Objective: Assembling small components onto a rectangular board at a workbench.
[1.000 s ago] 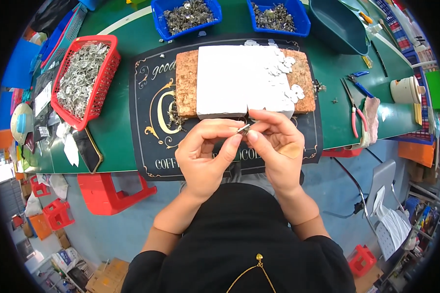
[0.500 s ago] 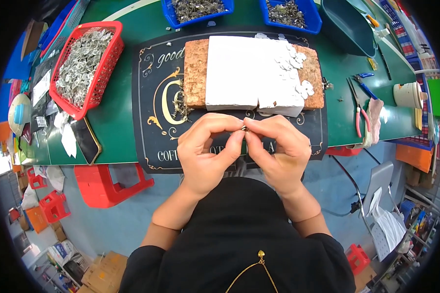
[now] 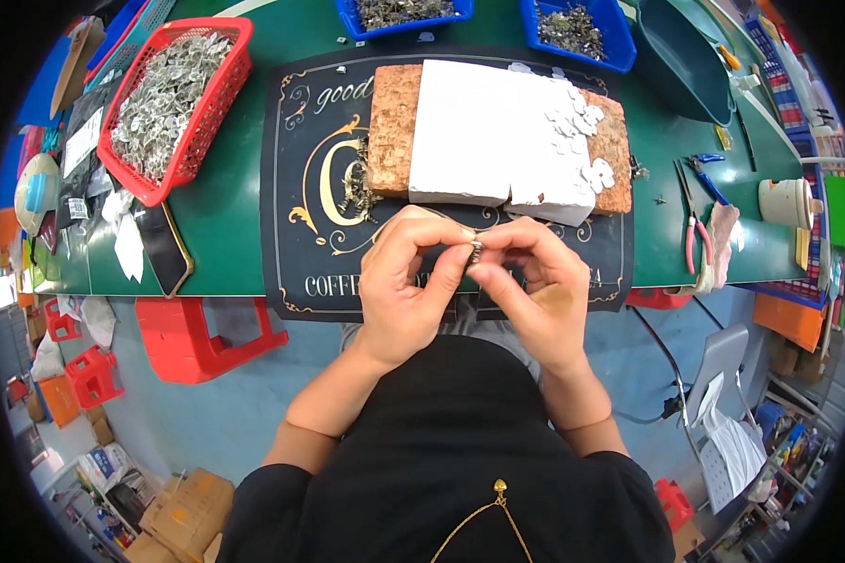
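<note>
A: Item: metal piece [image 3: 476, 251], location?

B: I log it pinched between left hand [image 3: 408, 281] and right hand [image 3: 533, 286], fingertips of both pressed on it.

A: Handling?

B: I judge it light, stiff, easily dropped; take it by the edges. Cork board [image 3: 394, 127] lies beyond the hands.

**What things are made of**

The small part [image 3: 476, 251] pinched between the left hand [image 3: 406, 281] and the right hand [image 3: 533, 291] looks like shiny grey metal. The mat [image 3: 296, 188] under them is black and a bit glossy. On it lies a rough brown cork block [image 3: 391, 131] with matt white foam [image 3: 479, 131] on top. Far left, the red basket [image 3: 218, 122] is plastic mesh full of shiny silver bits. The table [image 3: 221, 225] is smooth green. The pliers [image 3: 693, 239] on the right have pink rubbery handles.
</note>
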A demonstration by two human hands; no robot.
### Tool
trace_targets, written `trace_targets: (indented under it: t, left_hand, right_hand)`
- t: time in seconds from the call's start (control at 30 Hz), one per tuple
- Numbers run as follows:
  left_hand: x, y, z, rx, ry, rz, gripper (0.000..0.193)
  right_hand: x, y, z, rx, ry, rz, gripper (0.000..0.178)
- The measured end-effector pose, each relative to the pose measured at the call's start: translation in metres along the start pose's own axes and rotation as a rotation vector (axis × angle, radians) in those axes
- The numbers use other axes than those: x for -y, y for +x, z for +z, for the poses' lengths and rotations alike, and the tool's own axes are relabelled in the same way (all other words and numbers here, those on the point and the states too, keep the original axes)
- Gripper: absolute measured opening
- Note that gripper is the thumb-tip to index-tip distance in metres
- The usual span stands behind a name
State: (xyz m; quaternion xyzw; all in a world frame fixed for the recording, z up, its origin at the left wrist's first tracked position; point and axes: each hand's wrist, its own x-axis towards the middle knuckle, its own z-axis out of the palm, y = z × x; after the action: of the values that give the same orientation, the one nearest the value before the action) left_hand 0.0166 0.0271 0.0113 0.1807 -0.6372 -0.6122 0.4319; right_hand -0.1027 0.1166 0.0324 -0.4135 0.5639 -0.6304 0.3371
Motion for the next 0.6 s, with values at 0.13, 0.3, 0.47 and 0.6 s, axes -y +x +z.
trace_targets:
  t: [0.13, 0.3, 0.47, 0.6]
  left_hand:
    - [-0.011, 0.001, -0.003, 0.027, -0.059, -0.133, 0.014]
    - [-0.011, -0.004, -0.008, 0.069, 0.060, -0.191, 0.024]
    - [-0.011, 0.026, -0.007, 0.084, 0.875, 0.333, 0.045]
    - [0.002, 0.040, -0.003, 0.113, 0.983, 0.345, 0.045]
  right_hand:
    - [-0.005, 0.000, 0.001, -0.041, -0.039, 0.013, 0.015]
    - [-0.002, 0.005, 0.007, -0.117, -0.274, -0.116, 0.011]
    - [0.004, 0.018, -0.004, -0.095, -0.839, -0.293, 0.011]
    - [-0.001, 0.030, -0.005, -0.104, -1.015, -0.422, 0.013]
